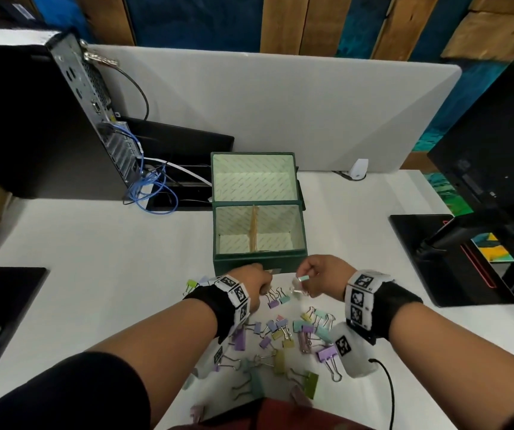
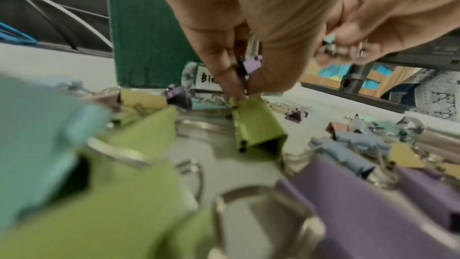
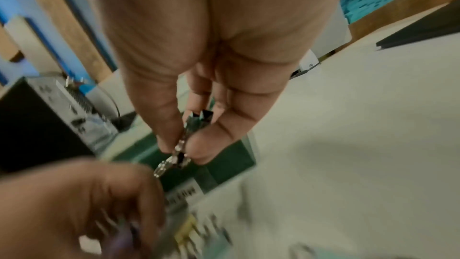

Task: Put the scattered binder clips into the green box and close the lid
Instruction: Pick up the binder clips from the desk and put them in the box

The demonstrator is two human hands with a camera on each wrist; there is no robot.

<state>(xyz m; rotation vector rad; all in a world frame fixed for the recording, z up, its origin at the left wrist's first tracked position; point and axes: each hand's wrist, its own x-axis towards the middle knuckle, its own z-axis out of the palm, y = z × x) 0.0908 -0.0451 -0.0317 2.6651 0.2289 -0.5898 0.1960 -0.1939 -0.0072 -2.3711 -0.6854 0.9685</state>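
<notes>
Green box (image 1: 260, 262) open, seemingly clipless; both hands (image 1: 320, 276) pinching binder clips (image 1: 303, 278) just before it.

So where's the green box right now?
In the head view the green box sits mid-table with its lid open, just beyond both hands, with the clip pile on the near side.

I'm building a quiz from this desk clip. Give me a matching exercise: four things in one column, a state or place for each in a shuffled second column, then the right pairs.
Things:
1. green box
2. left hand
3. right hand
4. computer tower

States or places:
A. pinches a mint binder clip above the table
B. lid open, nothing in the compartments
C. stands at the far left of the desk
D. holds a green binder clip and a small purple one

Pairs: 1-B, 2-D, 3-A, 4-C
</notes>
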